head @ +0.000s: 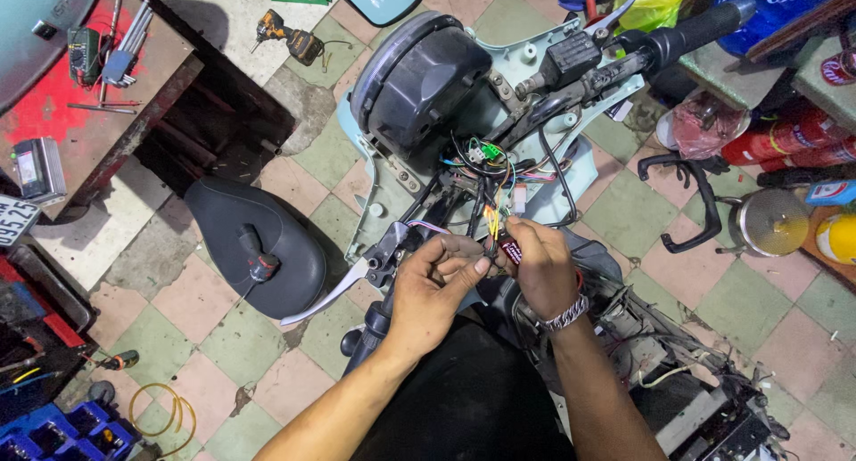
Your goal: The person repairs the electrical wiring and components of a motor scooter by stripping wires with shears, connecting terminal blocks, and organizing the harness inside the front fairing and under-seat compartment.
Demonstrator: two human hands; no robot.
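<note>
Just below the middle of the frame, both hands meet over a stripped scooter handlebar. Left hand (434, 287) is curled, thumb and fingertips pinched on thin wires; right hand (539, 267), wearing a metal chain bracelet (567, 314), closes its fingers on a small dark red module (510, 250) that sits touching its fingertips and just right of the left thumb. Above them, a tangle of coloured wires (486, 180) hangs from the pale blue plastic headset shell (392, 171), under the rounded, matte black speedometer housing (419, 78). A silver brake lever (325, 296) juts out toward lower left, beside the smooth black teardrop seat (223, 225), on which a red-and-black screwdriver (259, 260) lies. Worn pink and green floor tiles (740, 292) leave open room at right and lower left; parts crowd the frame's edges.
</note>
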